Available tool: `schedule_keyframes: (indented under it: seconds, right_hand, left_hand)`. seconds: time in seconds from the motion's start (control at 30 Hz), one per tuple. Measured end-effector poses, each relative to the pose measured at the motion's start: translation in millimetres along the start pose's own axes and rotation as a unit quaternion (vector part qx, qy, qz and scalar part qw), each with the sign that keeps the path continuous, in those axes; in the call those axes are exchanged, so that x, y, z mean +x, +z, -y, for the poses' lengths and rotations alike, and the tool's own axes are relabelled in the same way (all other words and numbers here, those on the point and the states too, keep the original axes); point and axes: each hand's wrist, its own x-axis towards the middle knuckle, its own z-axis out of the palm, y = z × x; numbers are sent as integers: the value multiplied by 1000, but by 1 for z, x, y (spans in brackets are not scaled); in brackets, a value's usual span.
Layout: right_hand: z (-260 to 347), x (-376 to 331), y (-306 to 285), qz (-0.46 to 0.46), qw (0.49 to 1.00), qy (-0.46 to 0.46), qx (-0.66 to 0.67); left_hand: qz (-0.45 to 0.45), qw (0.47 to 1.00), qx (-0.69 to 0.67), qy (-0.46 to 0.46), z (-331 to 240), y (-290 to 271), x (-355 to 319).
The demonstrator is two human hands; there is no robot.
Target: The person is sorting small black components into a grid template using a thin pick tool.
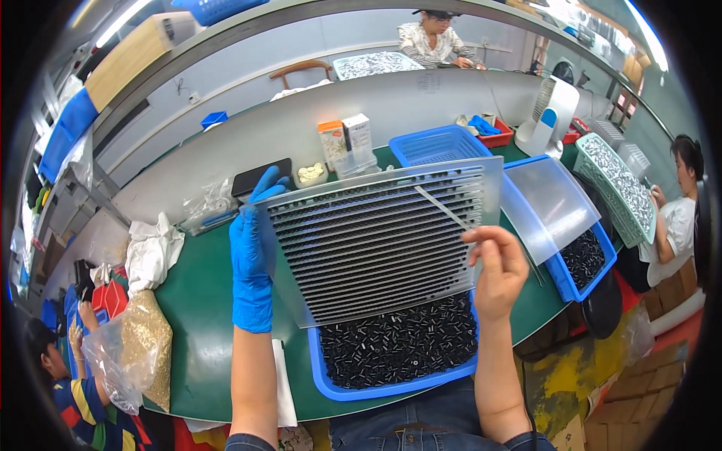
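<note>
Head view: near the middle of the frame, a clear panel (376, 254) with many rows of small black pieces is held tilted, its lower edge over a blue bin (319, 378) of loose black parts (398, 347); whether panel and bin touch cannot be told. At centre left, the left hand (254, 252), in a blue glove, is closed around the panel's left edge, its fingertips by the upper left corner. Right of centre, the bare right hand (498, 269) pinches the lower end of a thin pale strip (440, 206) between thumb and fingers, the strip slanting up leftward across the rows. Toward the right of the frame, a translucent sheet (553, 201) partly covers a blue tray (560, 274) holding more black parts. An empty-looking blue basket (440, 144) sits behind the panel, with a white fan (547, 116) at upper right. At lower left, a plastic bag (147, 342) of yellowish bits rests on the green table (203, 293).
</note>
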Motion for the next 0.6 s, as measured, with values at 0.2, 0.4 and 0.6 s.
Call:
schedule_keyframes:
  seconds: [0.2, 0.4, 0.6]
  right_hand:
    - [8, -13, 57, 269, 928, -179, -184]
    - [3, -13, 90, 294, 914, -209, -187]
    - [6, -15, 98, 301, 911, -216, -182]
  left_hand:
    - [32, 999, 19, 13, 2, -4, 3]
    - [25, 1000, 17, 3, -1, -2, 3]
    - [18, 1000, -5, -8, -2, -1, 2]
